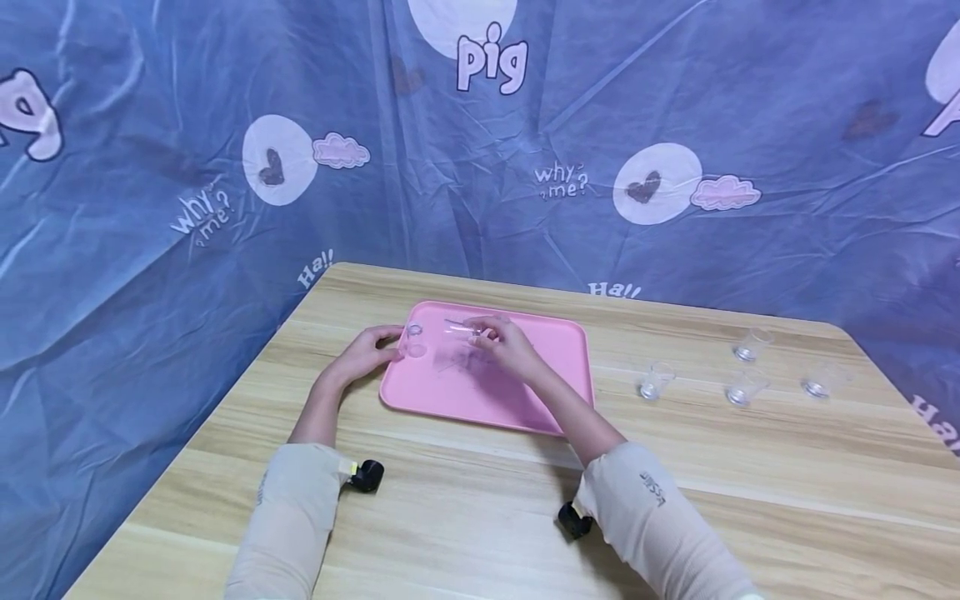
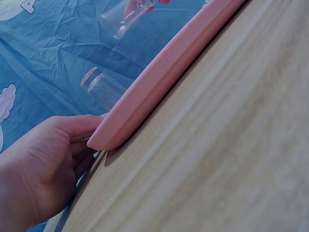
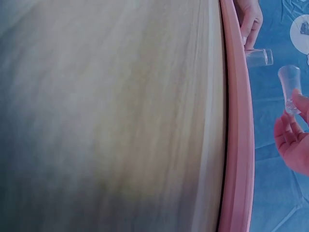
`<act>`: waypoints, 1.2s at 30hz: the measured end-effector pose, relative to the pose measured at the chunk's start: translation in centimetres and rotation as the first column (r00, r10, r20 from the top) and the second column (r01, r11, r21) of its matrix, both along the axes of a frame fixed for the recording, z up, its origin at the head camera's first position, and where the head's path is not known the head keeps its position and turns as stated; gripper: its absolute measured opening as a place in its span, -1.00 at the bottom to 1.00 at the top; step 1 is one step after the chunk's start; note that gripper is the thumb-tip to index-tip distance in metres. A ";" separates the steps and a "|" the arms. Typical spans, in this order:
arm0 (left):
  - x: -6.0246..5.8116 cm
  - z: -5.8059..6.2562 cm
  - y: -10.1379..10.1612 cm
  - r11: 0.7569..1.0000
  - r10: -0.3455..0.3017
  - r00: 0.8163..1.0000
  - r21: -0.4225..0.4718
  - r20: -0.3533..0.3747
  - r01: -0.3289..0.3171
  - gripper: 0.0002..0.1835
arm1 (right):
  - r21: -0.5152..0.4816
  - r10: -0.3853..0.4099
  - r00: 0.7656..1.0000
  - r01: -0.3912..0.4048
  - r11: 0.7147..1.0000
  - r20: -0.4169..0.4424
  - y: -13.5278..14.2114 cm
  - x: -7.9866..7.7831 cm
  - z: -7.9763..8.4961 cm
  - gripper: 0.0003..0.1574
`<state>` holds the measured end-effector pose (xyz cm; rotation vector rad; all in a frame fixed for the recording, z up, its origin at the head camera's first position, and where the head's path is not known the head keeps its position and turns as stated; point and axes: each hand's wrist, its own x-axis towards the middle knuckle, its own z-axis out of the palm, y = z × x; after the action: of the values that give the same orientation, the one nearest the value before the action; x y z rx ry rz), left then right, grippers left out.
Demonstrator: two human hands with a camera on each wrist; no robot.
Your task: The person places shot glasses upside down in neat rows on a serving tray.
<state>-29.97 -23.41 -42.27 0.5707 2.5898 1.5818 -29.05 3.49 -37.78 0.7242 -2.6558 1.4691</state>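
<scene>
Right hand (image 1: 507,342): fingers pinch the held glass (image 3: 289,79) near its base, sideways above the tray (image 1: 465,398) at frame centre, presumably keeping its mouth free. Left hand (image 1: 362,353): partly spread fingers touch the tray's left rim, likely steadying it; clamping cannot be told. Second glass (image 3: 259,57): tray's left end.

"pig", "why me?", "Ha!!" on backdrop (image 1: 465,158)

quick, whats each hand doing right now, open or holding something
Left hand: closed, holding the pink tray at its left edge.
Right hand: closed, holding a clear glass above the tray.
</scene>
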 end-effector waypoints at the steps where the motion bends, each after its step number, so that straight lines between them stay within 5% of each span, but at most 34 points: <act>1: 0.0 0.0 0.0 1.000 -0.003 1.000 0.004 0.000 0.003 -0.52 | 0.000 -0.002 1.000 0.002 1.000 -0.006 -0.1 0.0 0.0 -0.64; 14: -0.1 -0.1 0.0 1.000 0.015 1.000 -0.003 -0.008 -0.015 -0.52 | -0.098 -0.130 0.991 0.134 0.986 0.041 -1.8 -0.9 0.2 -0.62; 20: 0.1 0.2 0.1 1.000 0.004 1.000 0.007 -0.004 -0.004 -0.53 | -0.097 -0.109 0.993 0.113 0.989 0.043 -3.0 -1.4 0.5 -0.63; 27: 2.2 2.9 1.0 1.000 -0.013 1.000 0.006 0.006 0.013 -0.56 | -0.118 -0.056 0.995 0.066 0.991 0.086 -4.4 -1.9 0.3 -0.64; 36: 2.1 2.9 1.0 1.000 -0.012 1.000 0.029 0.012 0.012 -0.55 | -0.099 -0.035 0.992 0.047 0.994 0.121 -5.4 -2.1 -0.4 -0.65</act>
<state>-27.88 -22.40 -39.34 0.5758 2.5540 1.6167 -31.11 -1.92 -38.14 0.5886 -2.6381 1.6734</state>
